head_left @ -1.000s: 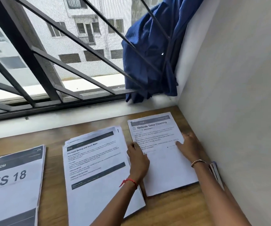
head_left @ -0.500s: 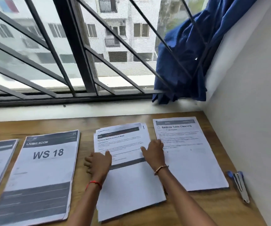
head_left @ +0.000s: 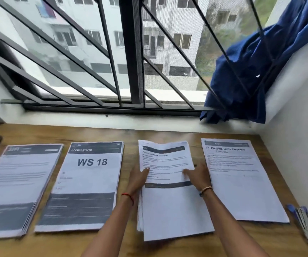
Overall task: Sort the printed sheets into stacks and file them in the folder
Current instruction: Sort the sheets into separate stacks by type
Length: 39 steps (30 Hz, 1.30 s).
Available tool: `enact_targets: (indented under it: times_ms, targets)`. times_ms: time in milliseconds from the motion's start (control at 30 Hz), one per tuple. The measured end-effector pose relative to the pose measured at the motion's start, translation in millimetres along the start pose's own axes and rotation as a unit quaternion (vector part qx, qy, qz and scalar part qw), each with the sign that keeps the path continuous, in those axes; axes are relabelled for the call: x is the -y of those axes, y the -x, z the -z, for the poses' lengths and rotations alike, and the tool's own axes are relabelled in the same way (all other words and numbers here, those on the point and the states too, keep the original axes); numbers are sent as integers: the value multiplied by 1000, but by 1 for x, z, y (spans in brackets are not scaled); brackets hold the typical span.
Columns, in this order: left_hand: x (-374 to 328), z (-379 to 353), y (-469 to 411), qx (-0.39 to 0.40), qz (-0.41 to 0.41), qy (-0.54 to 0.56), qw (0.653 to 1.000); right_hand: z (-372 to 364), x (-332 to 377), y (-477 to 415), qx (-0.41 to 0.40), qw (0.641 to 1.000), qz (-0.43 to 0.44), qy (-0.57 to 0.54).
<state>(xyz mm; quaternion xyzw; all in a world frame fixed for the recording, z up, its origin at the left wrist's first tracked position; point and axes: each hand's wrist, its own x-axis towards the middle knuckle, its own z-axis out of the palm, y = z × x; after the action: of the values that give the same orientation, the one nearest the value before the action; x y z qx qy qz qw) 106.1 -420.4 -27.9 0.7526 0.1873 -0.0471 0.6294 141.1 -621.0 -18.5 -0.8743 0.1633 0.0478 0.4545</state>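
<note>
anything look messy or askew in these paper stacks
Yes: the third stack from the left, held by the left hand and right hand, is untidy. Its far end bends up and sheets fan out along its left edge. The WS 18 stack beside it lies flat.

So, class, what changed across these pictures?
Both hands left the Bedside Table Cleaning sheet for the neighbouring stack; the left hand and right hand now grip its sides, lifting its far end. The WS 18 stack and stapler stayed put.
</note>
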Motion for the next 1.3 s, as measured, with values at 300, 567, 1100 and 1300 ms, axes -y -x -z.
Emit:
enact_targets:
  times_ms: [300, 567, 1100, 1300]
  targets:
    - [-46, 36, 13, 64, -104, 125, 985, 8, 28, 4, 38, 980, -13, -193]
    - [-84, 58, 34, 33, -220, 180, 958, 21, 82, 42, -28, 917, 165, -362]
    - [-50, 46, 37, -16, -282, 105, 954, -27, 56, 75, -139, 936, 204, -252]
    - [-54, 48, 30, -10, -261, 57, 964, -10, 56, 69, -101, 945, 163, -265]
